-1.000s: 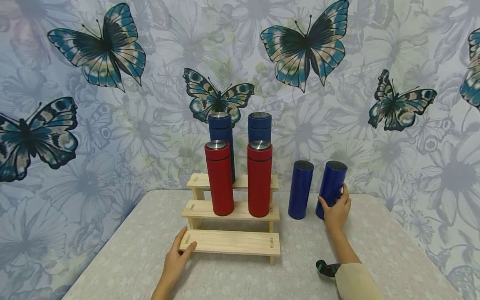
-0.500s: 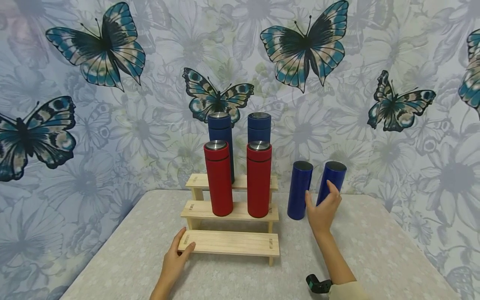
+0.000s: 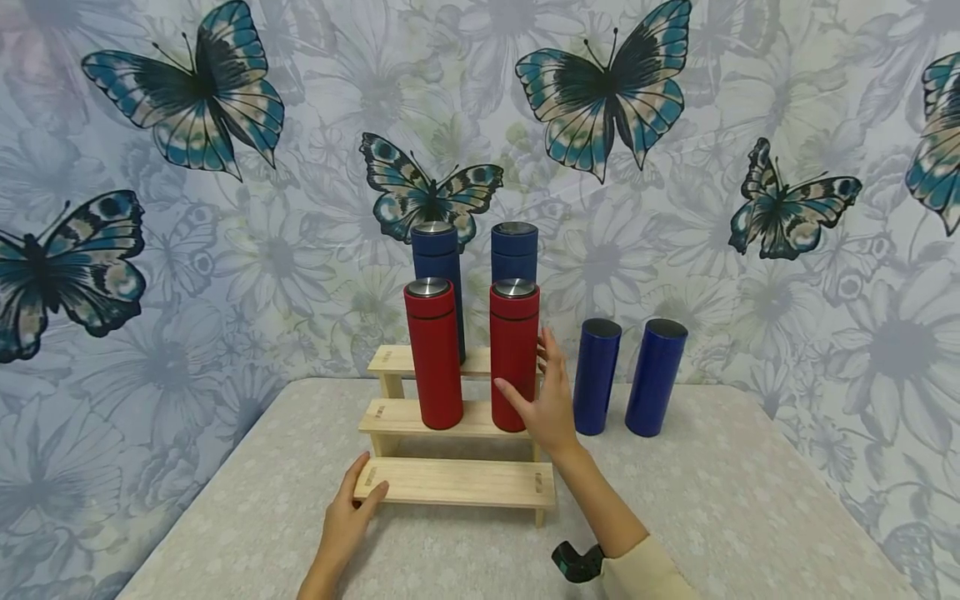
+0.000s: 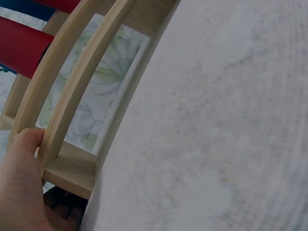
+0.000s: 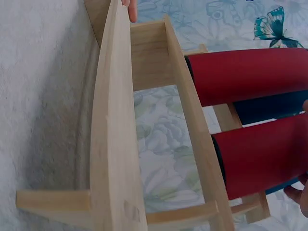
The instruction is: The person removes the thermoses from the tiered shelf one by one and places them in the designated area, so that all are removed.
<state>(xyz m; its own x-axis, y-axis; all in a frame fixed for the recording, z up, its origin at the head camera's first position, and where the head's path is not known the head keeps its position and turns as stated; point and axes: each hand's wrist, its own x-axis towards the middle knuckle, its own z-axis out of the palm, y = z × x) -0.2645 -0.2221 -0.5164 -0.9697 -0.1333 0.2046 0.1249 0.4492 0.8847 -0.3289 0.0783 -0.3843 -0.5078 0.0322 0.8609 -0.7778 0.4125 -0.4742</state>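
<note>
A three-tier wooden stand [image 3: 457,483] stands on the table. My left hand [image 3: 347,517] grips the left end of its lowest shelf, thumb at the front edge; the left wrist view shows that hand [image 4: 21,183] around the shelf's end. On the middle tier two red thermos flasks stand upright, a left one [image 3: 435,358] and a right one [image 3: 513,342]. Around the right one is my right hand [image 3: 551,412], thumb across its front, fingers partly hidden behind its right side. In the right wrist view this red flask [image 5: 264,156] has fingertips [image 5: 293,193] along one side.
Two blue thermos flasks, left [image 3: 447,258] and right [image 3: 514,250], stand on the top tier behind the red ones. Two more dark-blue flasks, one nearer [image 3: 596,379] and one farther right [image 3: 656,379], stand on the table [image 3: 735,500]. A butterfly-patterned backdrop [image 3: 300,275] rises behind.
My right hand has let go of the far-right blue flask and moved left to the right red flask. The left hand stays on the stand.
</note>
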